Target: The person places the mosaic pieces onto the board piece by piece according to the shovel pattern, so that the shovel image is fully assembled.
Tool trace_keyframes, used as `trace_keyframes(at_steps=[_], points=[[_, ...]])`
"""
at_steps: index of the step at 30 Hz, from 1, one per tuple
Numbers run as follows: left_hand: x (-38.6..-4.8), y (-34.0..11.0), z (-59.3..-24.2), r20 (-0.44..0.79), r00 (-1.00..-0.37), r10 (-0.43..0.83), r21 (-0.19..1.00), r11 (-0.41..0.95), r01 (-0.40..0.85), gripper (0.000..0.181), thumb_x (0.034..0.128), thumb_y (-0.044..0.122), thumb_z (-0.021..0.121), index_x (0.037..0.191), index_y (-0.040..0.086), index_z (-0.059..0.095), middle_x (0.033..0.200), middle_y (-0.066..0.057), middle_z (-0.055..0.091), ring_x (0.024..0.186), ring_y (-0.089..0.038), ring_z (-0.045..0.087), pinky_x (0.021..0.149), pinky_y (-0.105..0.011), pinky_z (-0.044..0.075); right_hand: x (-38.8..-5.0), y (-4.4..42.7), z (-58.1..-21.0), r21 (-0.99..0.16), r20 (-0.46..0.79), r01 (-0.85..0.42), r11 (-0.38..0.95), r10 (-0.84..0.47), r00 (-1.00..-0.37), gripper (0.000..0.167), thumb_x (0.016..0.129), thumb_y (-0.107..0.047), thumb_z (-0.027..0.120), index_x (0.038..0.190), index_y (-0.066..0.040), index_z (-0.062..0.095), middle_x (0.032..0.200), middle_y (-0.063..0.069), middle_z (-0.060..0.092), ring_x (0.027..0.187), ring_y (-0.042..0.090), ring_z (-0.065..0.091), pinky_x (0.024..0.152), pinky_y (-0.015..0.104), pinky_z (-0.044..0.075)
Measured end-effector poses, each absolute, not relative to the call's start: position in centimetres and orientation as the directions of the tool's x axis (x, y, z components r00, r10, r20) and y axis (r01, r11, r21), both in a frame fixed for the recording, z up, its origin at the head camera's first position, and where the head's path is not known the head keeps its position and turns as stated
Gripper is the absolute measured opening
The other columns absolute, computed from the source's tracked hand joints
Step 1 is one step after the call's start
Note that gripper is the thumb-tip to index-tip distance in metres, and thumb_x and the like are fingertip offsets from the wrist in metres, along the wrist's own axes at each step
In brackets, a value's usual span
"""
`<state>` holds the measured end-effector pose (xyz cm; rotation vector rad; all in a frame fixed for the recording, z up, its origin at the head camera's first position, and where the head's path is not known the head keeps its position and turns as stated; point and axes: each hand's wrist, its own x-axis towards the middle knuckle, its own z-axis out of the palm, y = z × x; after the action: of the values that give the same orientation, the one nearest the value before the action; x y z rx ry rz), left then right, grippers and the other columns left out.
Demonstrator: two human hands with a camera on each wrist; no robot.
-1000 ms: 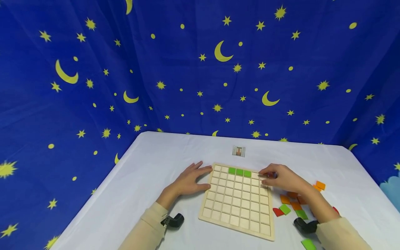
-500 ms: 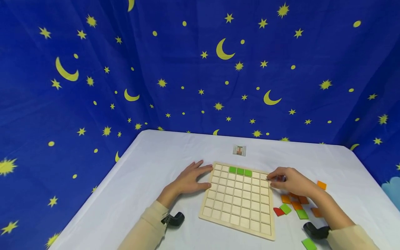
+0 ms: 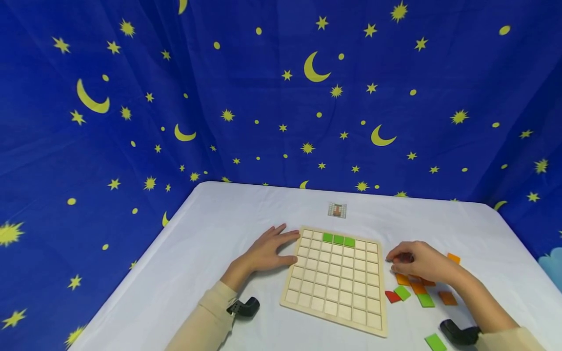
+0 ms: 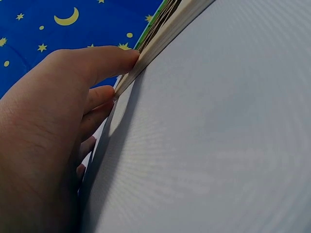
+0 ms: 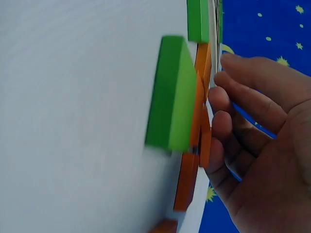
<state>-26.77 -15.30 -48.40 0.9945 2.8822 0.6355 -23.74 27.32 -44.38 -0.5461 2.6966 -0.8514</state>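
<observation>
The grip (image 5: 274, 153) hangs near green and orange tiles (image 5: 167, 97).

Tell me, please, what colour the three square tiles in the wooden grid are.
The three tiles are green, clearest in the head view.

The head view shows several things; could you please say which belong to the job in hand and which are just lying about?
Likely the job's: grid board; three green tiles in it; loose coloured tiles; perhaps the small picture card.

Apparently just surroundings: starry curtain; white tablecloth; black wrist devices.
</observation>
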Motion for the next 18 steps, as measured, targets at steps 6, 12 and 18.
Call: trace_keyframes(at_steps=[6,12,18], points=[[-26.7,-15.3,-48.4,0.106,-0.796,0.596,0.389,0.712,0.585,0.070,0.0880,0.060,0.056,0.147,0.026,0.043,0.150,0.014,0.035,0.144,-0.021,0.014,0.117,-0.040,0.007,-23.3,28.3,-44.5,-0.616,-0.178,-0.254,0.746,-0.445,-0.877,0.027,0.079,-0.032,0.079,0.101,-0.017,0.071,0.092,-0.004,0.063,0.079,0.018,0.051,0.064,0.024,0.046],[-26.7,-15.3,-48.3,0.112,-0.794,0.598,0.395,0.706,0.588,0.070,0.0874,0.060,0.057,0.147,0.025,0.043,0.150,0.014,0.036,0.144,-0.023,0.015,0.117,-0.041,0.008,-22.8,29.4,-44.8,-0.638,-0.209,-0.245,0.730,-0.471,-0.857,0.033,0.077,-0.034,0.080,0.104,-0.019,0.068,0.095,-0.003,0.062,0.083,0.020,0.051,0.067,0.024,0.045],[-26.6,-15.3,-48.1,0.109,-0.794,0.597,0.388,0.710,0.587,0.070,0.0878,0.060,0.057,0.147,0.025,0.043,0.150,0.014,0.036,0.144,-0.022,0.015,0.117,-0.039,0.008,-22.6,29.4,-44.8,-0.623,-0.202,-0.260,0.737,-0.473,-0.858,0.027,0.077,-0.033,0.080,0.100,-0.024,0.070,0.096,-0.005,0.061,0.085,0.021,0.049,0.068,0.025,0.042]])
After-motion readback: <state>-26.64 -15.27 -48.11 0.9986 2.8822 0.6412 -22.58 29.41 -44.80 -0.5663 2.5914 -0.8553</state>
